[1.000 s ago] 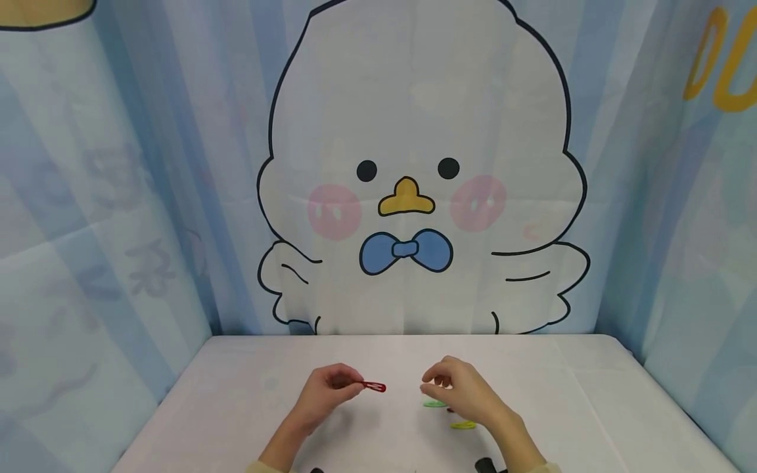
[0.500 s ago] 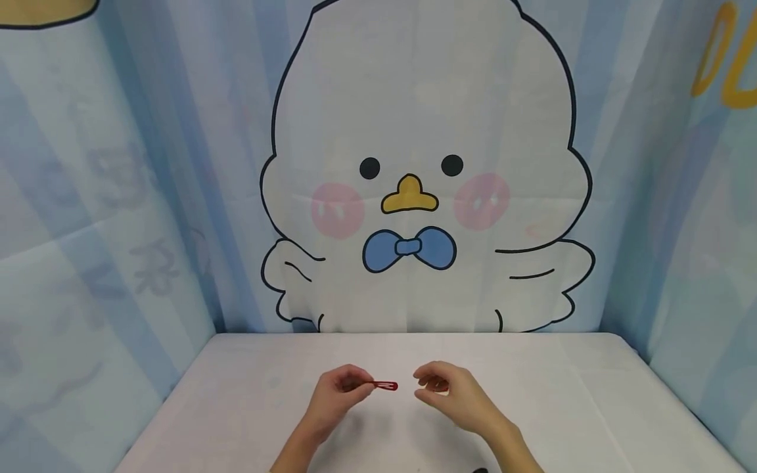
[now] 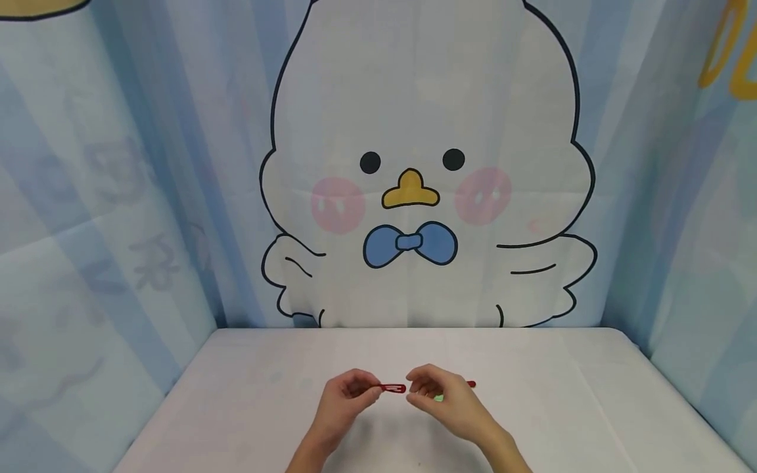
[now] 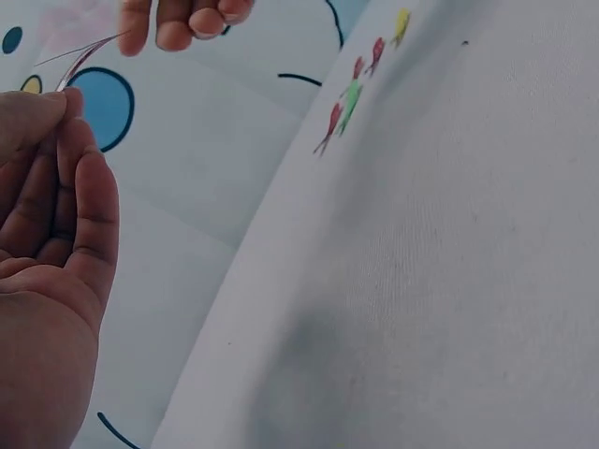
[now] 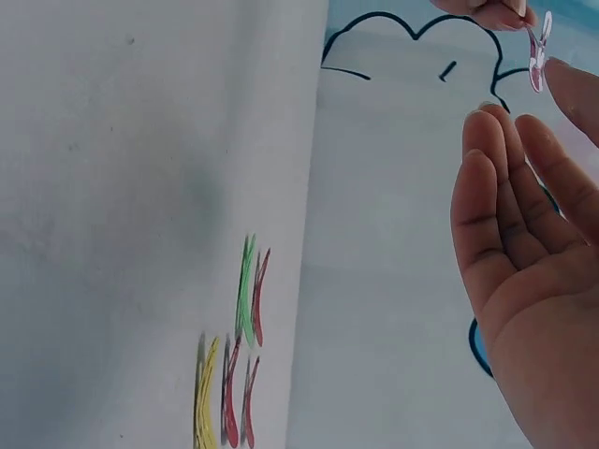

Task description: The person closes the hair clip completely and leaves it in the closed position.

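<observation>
My left hand (image 3: pixel 349 402) pinches a red snap hair clip (image 3: pixel 393 388) between thumb and index finger above the table. In the left wrist view the two arms of this hair clip (image 4: pixel 82 58) stand apart. My right hand (image 3: pixel 449 402) hovers just beyond its free end, thumb and fingers parted and loosely bent. The right wrist view places the clip's tip (image 5: pixel 537 75) close to the right thumb. Under the right hand lie several more clips: a green clip (image 5: pixel 246 292), a yellow clip (image 5: pixel 207 393) and red clips (image 5: pixel 231 398), mostly covered by the hand in the head view.
A white-covered table (image 3: pixel 284 355) spreads beneath both hands. Behind it hangs a pale blue curtain (image 3: pixel 408 289) printed with a big cartoon bird, and more curtain closes off both sides.
My left hand has moved right with the red hair clip, and my right hand has shifted left, narrowing the gap between them. The head view has tilted slightly.
</observation>
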A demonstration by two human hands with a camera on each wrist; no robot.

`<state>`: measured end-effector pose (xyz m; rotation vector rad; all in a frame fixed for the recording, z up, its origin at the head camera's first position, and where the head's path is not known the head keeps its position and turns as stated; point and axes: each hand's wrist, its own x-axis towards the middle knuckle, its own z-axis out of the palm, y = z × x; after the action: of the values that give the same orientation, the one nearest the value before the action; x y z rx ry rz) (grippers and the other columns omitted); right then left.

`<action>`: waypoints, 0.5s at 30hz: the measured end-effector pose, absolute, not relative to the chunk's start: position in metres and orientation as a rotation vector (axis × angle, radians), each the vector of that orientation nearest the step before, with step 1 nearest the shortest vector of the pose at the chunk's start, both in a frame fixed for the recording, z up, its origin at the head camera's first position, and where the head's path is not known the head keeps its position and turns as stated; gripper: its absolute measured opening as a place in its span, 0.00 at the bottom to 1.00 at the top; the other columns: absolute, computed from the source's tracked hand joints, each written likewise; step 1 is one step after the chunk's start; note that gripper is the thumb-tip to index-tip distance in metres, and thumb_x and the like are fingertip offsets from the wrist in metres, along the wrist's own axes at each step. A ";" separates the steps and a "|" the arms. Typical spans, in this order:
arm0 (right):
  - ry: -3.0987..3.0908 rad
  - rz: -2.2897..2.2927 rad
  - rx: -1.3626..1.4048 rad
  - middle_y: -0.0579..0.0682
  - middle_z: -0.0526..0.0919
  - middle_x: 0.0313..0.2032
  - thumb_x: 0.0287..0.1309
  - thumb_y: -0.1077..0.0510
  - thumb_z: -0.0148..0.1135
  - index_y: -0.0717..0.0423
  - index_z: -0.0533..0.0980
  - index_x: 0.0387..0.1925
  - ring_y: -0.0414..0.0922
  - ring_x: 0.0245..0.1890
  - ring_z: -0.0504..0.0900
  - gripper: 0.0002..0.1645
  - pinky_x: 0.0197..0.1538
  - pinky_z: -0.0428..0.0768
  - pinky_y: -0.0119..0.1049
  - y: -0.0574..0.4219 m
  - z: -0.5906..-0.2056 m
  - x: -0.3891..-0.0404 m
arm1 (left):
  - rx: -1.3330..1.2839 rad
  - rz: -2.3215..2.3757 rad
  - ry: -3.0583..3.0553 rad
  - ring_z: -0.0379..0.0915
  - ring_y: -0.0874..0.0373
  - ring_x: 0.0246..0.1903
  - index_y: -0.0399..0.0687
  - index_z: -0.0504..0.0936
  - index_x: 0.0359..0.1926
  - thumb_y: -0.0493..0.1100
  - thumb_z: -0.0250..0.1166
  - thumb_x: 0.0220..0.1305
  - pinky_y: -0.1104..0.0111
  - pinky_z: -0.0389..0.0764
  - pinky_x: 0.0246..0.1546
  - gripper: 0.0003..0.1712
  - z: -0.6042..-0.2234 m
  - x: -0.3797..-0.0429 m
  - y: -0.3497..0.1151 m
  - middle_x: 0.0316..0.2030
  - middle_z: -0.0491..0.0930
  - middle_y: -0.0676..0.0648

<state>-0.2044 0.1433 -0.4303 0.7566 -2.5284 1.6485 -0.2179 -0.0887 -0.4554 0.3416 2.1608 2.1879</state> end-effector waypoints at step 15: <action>-2.549 1.721 0.629 0.46 0.83 0.36 0.64 0.53 0.69 0.57 0.80 0.48 0.42 0.36 0.82 0.15 0.41 0.80 0.34 0.139 -0.434 -0.198 | 0.364 2.235 2.082 0.80 0.56 0.37 0.23 0.79 0.48 0.35 0.71 0.63 0.70 0.81 0.40 0.18 -0.458 -0.208 -0.077 0.36 0.84 0.44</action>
<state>-0.1981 0.1390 -0.4342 0.6292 -2.5488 1.7214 -0.2078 -0.0773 -0.4578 0.3642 2.0822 2.2352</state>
